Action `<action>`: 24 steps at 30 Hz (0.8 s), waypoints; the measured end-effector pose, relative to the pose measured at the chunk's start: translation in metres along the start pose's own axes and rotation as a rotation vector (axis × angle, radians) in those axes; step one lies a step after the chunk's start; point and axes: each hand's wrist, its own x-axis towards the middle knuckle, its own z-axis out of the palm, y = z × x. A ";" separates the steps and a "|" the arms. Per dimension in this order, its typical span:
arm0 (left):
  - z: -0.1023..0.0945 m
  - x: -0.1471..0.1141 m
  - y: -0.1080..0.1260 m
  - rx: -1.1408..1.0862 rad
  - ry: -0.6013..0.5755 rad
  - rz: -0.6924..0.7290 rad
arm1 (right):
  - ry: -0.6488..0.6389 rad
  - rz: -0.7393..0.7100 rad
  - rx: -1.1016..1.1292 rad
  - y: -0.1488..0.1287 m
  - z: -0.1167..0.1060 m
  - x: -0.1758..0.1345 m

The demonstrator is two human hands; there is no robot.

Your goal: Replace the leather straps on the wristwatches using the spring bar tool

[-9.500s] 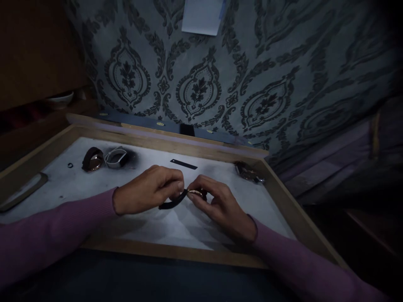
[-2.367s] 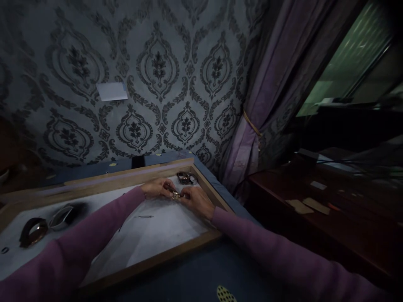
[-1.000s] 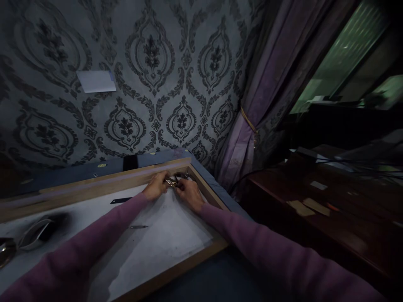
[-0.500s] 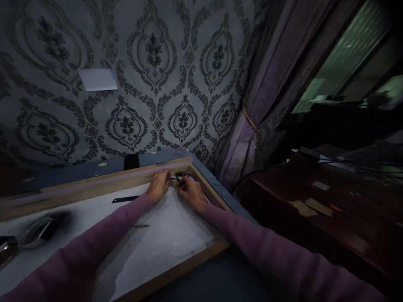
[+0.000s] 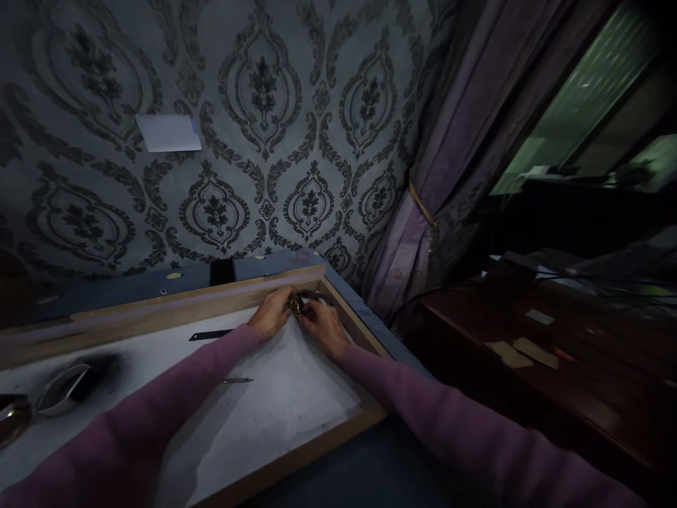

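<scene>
In the far right corner of a wooden-framed tray (image 5: 354,319), both hands meet at a small, shiny metal wristwatch (image 5: 297,304). My left hand (image 5: 271,315) grips its left side with bent fingers. From the right, my right hand (image 5: 324,327) pinches it with thumb and fingertips. Part of the watch is covered by the fingers, and its details are dim. Beside my left wrist lies a dark flat strip (image 5: 210,335) with a slanted end. Closer to me, a thin metal tool (image 5: 240,381) rests on the white sheet (image 5: 264,423), partly behind my left sleeve.
At the tray's left are a pale band-shaped object (image 5: 63,390) and a shiny brownish round object (image 5: 13,420). Patterned wallpaper and a tied purple curtain (image 5: 402,247) stand behind. To the right, a dark red table (image 5: 582,395) carries tan pieces (image 5: 534,351) and cables.
The wristwatch has been turned between my fingers, so its pale round face no longer shows as plainly. Both hands stay in the same corner, and the view has shifted slightly.
</scene>
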 end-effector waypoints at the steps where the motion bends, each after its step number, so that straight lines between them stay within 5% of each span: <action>1: -0.001 -0.001 0.000 0.003 -0.002 0.004 | 0.000 -0.001 0.001 0.000 0.000 0.000; 24: -0.007 -0.012 0.000 0.051 0.007 -0.059 | -0.024 0.000 0.002 -0.006 -0.004 -0.004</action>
